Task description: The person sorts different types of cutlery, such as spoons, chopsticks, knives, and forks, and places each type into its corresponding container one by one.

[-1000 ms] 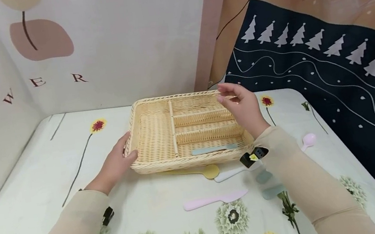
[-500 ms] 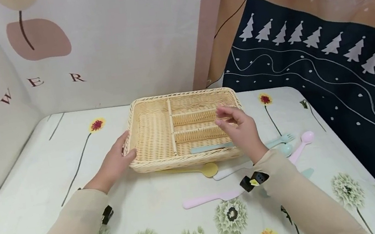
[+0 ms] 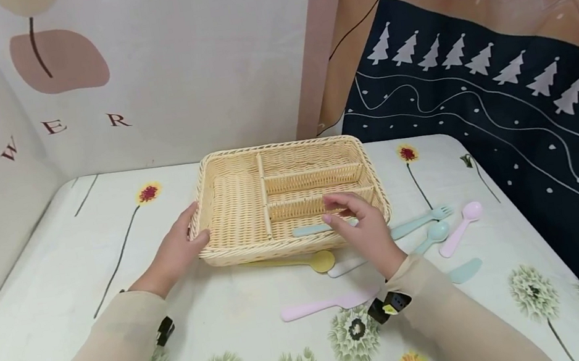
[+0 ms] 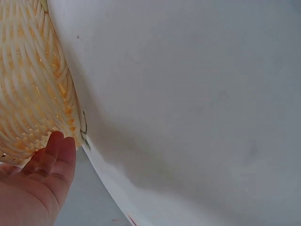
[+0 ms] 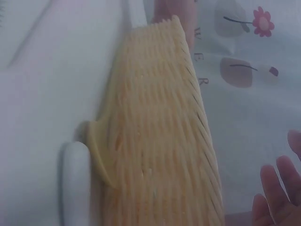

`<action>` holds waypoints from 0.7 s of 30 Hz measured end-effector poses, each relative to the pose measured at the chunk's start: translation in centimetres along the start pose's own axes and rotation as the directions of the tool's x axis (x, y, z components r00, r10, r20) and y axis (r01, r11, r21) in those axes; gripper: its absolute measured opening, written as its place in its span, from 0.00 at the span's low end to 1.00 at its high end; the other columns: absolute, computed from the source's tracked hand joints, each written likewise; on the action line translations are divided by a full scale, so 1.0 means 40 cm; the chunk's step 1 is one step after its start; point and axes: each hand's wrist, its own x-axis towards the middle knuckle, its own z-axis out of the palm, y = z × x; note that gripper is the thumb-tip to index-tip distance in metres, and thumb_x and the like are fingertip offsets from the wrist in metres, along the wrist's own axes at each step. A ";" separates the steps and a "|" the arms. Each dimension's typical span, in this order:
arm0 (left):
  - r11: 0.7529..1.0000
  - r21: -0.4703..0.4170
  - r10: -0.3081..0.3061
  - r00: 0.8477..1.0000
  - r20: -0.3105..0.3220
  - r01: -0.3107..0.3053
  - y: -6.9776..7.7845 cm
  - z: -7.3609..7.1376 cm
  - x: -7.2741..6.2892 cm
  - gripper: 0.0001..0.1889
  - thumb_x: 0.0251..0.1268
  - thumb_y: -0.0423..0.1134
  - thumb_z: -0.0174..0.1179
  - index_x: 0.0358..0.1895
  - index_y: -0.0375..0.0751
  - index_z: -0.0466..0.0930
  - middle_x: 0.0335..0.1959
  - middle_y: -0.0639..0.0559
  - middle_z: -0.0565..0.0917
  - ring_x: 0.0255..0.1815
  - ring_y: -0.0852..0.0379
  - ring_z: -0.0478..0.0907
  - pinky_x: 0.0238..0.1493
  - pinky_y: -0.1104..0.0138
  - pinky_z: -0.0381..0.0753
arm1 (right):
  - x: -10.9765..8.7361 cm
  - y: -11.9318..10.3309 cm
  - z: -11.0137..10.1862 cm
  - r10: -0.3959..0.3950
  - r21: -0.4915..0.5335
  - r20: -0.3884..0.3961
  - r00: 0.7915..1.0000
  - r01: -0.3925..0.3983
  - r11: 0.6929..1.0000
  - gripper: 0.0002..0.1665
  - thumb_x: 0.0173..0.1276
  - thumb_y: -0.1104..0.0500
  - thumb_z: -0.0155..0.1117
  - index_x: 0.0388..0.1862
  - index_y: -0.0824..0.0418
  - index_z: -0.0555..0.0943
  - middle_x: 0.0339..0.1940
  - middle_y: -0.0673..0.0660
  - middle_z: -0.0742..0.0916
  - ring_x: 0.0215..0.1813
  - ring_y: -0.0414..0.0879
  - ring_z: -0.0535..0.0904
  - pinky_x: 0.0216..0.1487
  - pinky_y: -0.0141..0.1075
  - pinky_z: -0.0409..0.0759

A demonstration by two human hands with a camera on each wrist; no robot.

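Observation:
A wicker cutlery tray with one wide compartment and several narrow ones stands in the head view. My left hand holds its left end, thumb over the rim and fingers along the outer wall; the left wrist view shows those fingertips against the weave. In the front compartment lies a light blue utensil, its right part hidden behind my right hand. That right hand is above the tray's front right part, fingers loosely bent and nothing between them. In the right wrist view the fingers stand apart from the wicker.
Along the tray's front lie a yellow spoon and a white handle. Nearer is a pink knife. To the right are a light blue fork, a light blue spoon, a pink spoon and a light blue blade.
My right hand has come from the tray's back right edge toward its front compartment, uncovering the fork and spoons on the right. The left hand keeps its hold on the tray.

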 end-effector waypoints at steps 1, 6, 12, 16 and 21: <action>1.000 -0.001 0.000 1.000 0.000 0.000 0.001 0.000 -0.001 0.41 0.69 0.43 0.47 0.78 0.40 0.34 0.77 0.33 0.45 0.75 0.36 0.48 0.71 0.43 0.51 | -0.005 -0.002 0.002 0.001 -0.001 0.007 1.000 -0.001 1.000 0.20 0.65 0.66 0.64 0.56 0.65 0.80 0.52 0.60 0.84 0.54 0.51 0.79 0.53 0.40 0.77; 1.000 0.002 0.000 1.000 -0.001 0.000 0.002 0.001 -0.001 0.41 0.69 0.43 0.47 0.78 0.40 0.34 0.77 0.33 0.45 0.76 0.35 0.47 0.71 0.43 0.51 | -0.029 -0.001 0.015 -0.013 -0.006 0.045 0.999 0.013 1.000 0.20 0.64 0.67 0.65 0.55 0.66 0.80 0.52 0.60 0.83 0.54 0.52 0.79 0.52 0.42 0.77; 1.000 -0.004 -0.003 1.000 -0.001 0.003 0.000 0.002 0.000 0.41 0.69 0.42 0.47 0.78 0.40 0.34 0.77 0.34 0.45 0.76 0.36 0.47 0.71 0.43 0.51 | -0.047 0.005 0.031 0.000 0.024 0.121 0.993 -0.002 1.000 0.20 0.63 0.67 0.66 0.54 0.66 0.81 0.51 0.59 0.83 0.53 0.52 0.78 0.52 0.38 0.77; 1.000 -0.009 -0.004 1.000 -0.003 0.004 0.000 0.002 0.003 0.40 0.69 0.42 0.46 0.78 0.40 0.34 0.78 0.35 0.44 0.76 0.37 0.46 0.71 0.43 0.49 | -0.054 0.002 0.037 0.027 0.030 0.176 0.984 -0.033 0.999 0.20 0.63 0.65 0.66 0.55 0.65 0.81 0.50 0.59 0.83 0.53 0.51 0.79 0.54 0.40 0.78; 1.000 -0.002 -0.011 1.000 -0.009 0.011 0.003 0.002 0.000 0.40 0.69 0.42 0.47 0.78 0.40 0.35 0.78 0.35 0.44 0.76 0.37 0.45 0.72 0.43 0.48 | -0.061 0.000 0.047 0.028 0.009 0.225 0.974 -0.031 0.999 0.20 0.64 0.64 0.66 0.56 0.62 0.81 0.49 0.57 0.84 0.51 0.49 0.80 0.54 0.43 0.78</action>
